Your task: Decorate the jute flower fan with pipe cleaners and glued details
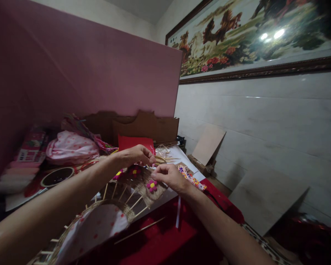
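Note:
A woven twine basket piece (148,196) with wooden sticks as ribs lies before me. Purple felt flowers (152,186) with yellow centres decorate its upper band. White cloth with red dots (106,222) lines the round opening below. My right hand (169,176) pinches the band's upper edge beside one flower. Just above that edge, my left hand (140,154) is closed, fingertips together; whatever it pinches is too small to make out. The two hands nearly meet. A loose thin stick (139,230) rests on the red cloth (179,239) in front.
Dotted fabric (71,147), a roll of tape (57,176) and packets crowd the left. Behind my hands stand a red sheet (135,142) and brown cardboard (146,127). A flower-patterned strip (191,177) lies right. Boards (209,144) lean on the tiled wall.

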`<state>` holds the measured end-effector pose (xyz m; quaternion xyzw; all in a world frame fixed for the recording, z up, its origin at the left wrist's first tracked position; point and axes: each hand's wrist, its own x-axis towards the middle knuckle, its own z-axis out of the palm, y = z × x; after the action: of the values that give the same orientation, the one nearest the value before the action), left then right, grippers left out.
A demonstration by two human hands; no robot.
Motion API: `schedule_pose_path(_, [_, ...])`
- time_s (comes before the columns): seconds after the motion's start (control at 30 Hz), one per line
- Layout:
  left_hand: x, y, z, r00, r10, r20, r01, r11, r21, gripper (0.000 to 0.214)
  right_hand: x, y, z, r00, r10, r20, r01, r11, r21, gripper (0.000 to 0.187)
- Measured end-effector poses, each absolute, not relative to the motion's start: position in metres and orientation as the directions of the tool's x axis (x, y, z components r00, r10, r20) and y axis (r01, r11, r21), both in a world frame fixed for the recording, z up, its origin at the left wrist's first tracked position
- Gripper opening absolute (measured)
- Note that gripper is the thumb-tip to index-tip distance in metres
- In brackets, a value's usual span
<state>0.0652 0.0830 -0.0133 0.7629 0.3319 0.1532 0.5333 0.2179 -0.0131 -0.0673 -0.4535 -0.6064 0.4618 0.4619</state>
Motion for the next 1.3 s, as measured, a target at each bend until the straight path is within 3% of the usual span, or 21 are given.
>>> schedule_pose_path(0.27, [0.064,0.084,-0.016,0.752,0.638,-0.168,0.366,-0.192,0.911,0.013,0.218,-0.014,-0.066,-0.156,0.978,0.135,0.113,0.154,-0.982,0.025])
schedule_pose_path(0.83, [0.063,0.080,-0.015,0.756,0.643,-0.124,0.318,-0.194,0.928,0.012,0.217,-0.014,-0.068,-0.154,0.978,0.144,0.105,0.161,-0.981,0.022])
schedule_pose_path(1.3, [0.064,0.072,-0.015,0.758,0.649,-0.069,0.334,-0.295,0.895,0.015,0.217,-0.014,-0.068,-0.158,0.971,0.177,0.118,0.197,-0.973,0.023])
